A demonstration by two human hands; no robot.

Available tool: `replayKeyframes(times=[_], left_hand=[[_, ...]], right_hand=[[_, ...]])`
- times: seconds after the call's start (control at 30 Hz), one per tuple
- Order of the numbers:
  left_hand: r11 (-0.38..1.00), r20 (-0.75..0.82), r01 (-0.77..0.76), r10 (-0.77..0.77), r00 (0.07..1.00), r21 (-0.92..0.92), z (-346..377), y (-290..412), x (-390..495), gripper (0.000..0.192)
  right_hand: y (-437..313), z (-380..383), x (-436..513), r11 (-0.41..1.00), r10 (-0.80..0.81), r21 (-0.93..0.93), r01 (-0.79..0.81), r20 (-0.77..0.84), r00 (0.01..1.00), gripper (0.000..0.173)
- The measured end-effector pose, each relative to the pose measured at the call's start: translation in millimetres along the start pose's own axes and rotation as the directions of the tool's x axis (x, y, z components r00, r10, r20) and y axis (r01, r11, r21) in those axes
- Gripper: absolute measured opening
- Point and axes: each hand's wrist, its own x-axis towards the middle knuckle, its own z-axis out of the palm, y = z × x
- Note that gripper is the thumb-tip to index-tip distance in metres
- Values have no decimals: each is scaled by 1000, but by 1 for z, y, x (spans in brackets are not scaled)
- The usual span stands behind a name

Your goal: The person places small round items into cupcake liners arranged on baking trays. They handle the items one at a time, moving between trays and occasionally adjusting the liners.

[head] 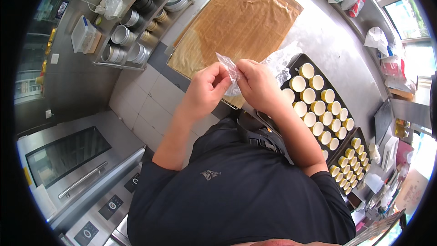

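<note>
Between my two hands is a piece of thin clear plastic film (230,69), crumpled, possibly a bag. My left hand (210,87) pinches its near-left side between thumb and fingers. On the other side my right hand (258,85) grips it with curled fingers. More crumpled clear plastic (283,59) lies behind my right hand, beside a dark baking tray (296,62); whether the two pieces join is hidden. Rows of yellow paper cups (308,95) with pale insides stand on that tray. Beyond my hands lies a brown baking sheet liner (239,17) over a wire rack (229,104).
A second tray of smaller yellow cups (349,164) stands to the right on the steel table (336,61). At the left a steel shelf rack (143,65) holds stacked round cake tins (123,35). An oven (78,164) stands at lower left. Plastic bags (377,39) line the window ledge.
</note>
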Motion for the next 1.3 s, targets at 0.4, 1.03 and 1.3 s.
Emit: replayKeyframes(times=[0.4, 1.03, 1.3], left_hand=[[847, -339, 98, 101, 935, 522, 8, -4, 20, 26], [945, -215, 68, 3, 977, 321, -5, -27, 18, 12], [1000, -222, 23, -20, 975, 13, 1, -39, 28, 26]], right_hand=[[5, 12, -9, 939, 15, -345, -4, 29, 999, 32], [26, -25, -1, 986, 170, 7, -169, -67, 983, 41], [44, -25, 0, 982, 102, -140, -125, -162, 981, 37]])
